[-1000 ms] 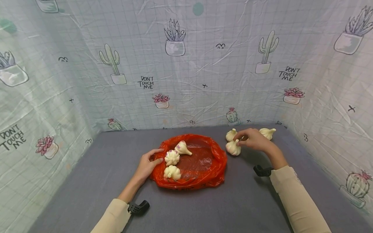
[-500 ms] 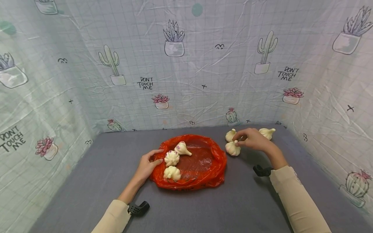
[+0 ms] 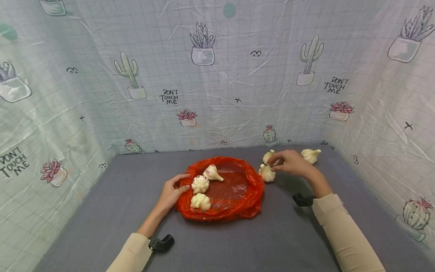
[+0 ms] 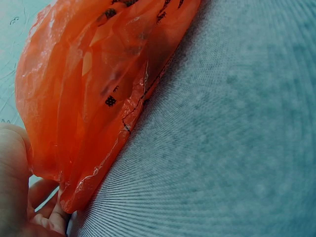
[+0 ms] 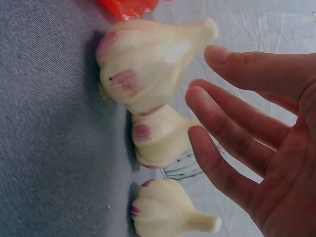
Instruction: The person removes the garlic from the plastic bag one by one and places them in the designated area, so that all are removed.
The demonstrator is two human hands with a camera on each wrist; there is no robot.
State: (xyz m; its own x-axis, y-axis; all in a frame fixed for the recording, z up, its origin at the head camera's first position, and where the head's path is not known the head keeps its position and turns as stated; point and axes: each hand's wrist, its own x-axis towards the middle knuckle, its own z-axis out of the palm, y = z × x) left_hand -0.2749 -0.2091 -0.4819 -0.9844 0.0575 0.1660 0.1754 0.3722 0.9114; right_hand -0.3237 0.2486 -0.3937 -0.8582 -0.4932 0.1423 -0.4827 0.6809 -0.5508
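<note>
Overall, a flat grey tabletop (image 3: 217, 245) is seen, with a fine ribbed texture shown in the wrist views. It is enclosed at the back and on both sides by a pale, creased curtain (image 3: 238, 75), printed with a grid, potted cacti and "DON'T TOUCH ME".

A red plastic bag (image 3: 221, 216) is set near mid-tabletop, mouth upward, rim crumpled. Three bagged garlic bulbs (image 3: 200, 184) are gathered along its left side; the floor of its right half is exposed. The bag's left rim is pinched between thumb and fingers by the left grip (image 3: 171, 192).

Three more bulbs are placed outside, to the right. The front bulb (image 3: 267, 173) is stood neck up just beside the right rim; contact with the bag cannot be told. The rear bulb (image 3: 268, 157) is placed behind it, and the far-right bulb (image 3: 310, 156) is set near the back right corner. The right grip (image 3: 292, 162) is held at the front bulb's neck, thumb and fingers spread apart; whether the neck is touched cannot be told.

Edges: a wide stretch of tabletop is left between the forearms, another left of the left arm. Behind the bag, only a narrow strip is left before the curtain.
</note>
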